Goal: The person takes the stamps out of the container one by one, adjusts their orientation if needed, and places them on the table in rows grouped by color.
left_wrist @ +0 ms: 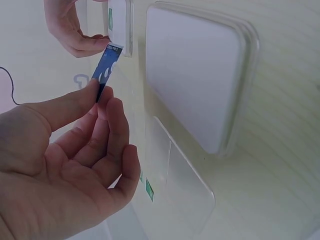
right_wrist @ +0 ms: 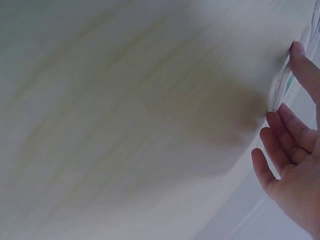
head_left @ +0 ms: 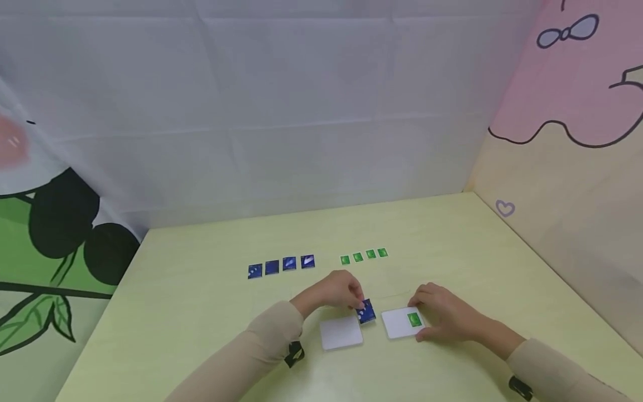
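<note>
My left hand pinches a small dark blue picture card between thumb and fingers, tilted above the table. In the left wrist view, that blue card shows nearly edge-on, with white shapes on it. Just below the left hand lies a flat white box in a clear case. To its right is a second flat white box, bearing a small green card at its right end. My right hand grips this second box by its right end, thumb at the near edge and fingers at the far edge.
Farther back on the pale yellow table is a row of several blue cards. A row of several green cards lies right of it. A clear plastic lid lies beyond the white boxes. Printed cloth walls surround the table's back and sides.
</note>
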Demonstrator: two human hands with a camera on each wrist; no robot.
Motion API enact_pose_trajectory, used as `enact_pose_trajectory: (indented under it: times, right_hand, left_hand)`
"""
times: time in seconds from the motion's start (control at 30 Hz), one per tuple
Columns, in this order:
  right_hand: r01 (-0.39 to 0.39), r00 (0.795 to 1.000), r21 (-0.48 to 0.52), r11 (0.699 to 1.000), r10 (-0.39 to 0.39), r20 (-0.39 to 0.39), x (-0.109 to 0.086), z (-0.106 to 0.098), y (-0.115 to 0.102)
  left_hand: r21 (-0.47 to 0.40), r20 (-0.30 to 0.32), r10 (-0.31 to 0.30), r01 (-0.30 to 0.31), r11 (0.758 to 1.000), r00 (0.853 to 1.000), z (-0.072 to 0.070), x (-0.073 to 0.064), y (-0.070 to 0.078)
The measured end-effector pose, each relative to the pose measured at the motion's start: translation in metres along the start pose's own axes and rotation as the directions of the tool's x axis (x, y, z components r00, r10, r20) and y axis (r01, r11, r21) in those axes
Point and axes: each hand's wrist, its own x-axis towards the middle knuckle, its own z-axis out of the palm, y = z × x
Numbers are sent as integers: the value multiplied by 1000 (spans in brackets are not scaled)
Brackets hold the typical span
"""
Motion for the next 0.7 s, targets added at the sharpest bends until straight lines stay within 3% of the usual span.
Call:
enact_pose_trajectory:
  times: [0.7]
  right_hand:
    - [19, 1000, 2, 1000, -19, -22, 0, 0, 0]
  left_hand:
    - [-29, -30, -50, 49, 998, 998, -16, -12, -8]
